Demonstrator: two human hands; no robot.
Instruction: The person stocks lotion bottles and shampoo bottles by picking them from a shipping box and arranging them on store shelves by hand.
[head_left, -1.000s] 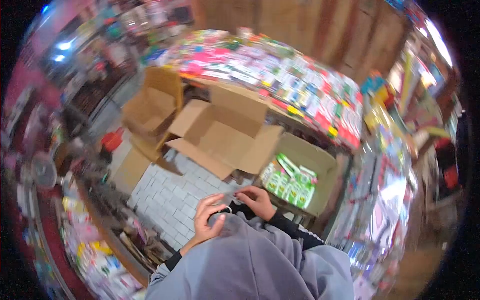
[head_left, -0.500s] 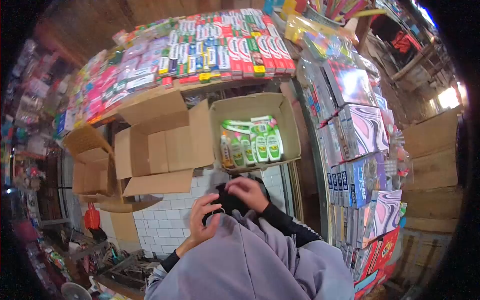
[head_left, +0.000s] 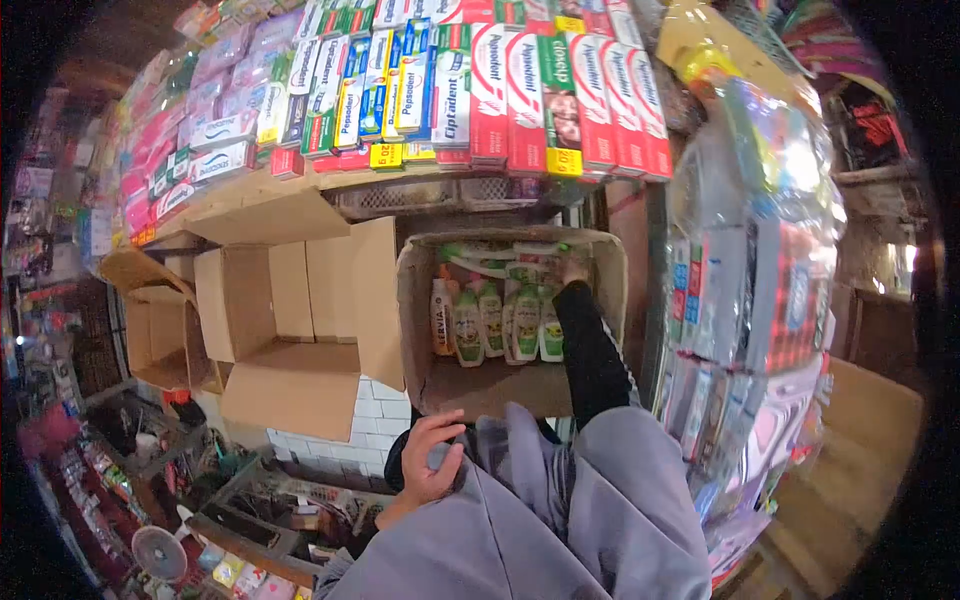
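Observation:
A cardboard box (head_left: 470,393) in front of me holds several green-and-white bottles (head_left: 467,330) standing upright, and one orange-and-white bottle (head_left: 442,315) at their left. More green-and-white bottles lie along the back of the box. My right hand (head_left: 572,270) reaches into the back right of the box, beside the lying bottles. Its fingers are blurred and partly hidden, so a hold cannot be made out. My left hand (head_left: 430,462) hovers just before the box's near side, over the grey cloth of my clothing. Its fingers are loosely bent with the thumb apart, and nothing is in it.
Left of the box stands an open cardboard box (head_left: 290,300) with raised flaps, and beyond it a smaller box (head_left: 160,335). Toothpaste boxes (head_left: 490,95) fill the shelf behind. Stacked packaged goods (head_left: 755,300) line the right side. A fan (head_left: 160,553) is at lower left.
My right hand has gone from above my lap forward into the box. My left hand has lowered slightly and moved right. The view has come closer to the shelf and box.

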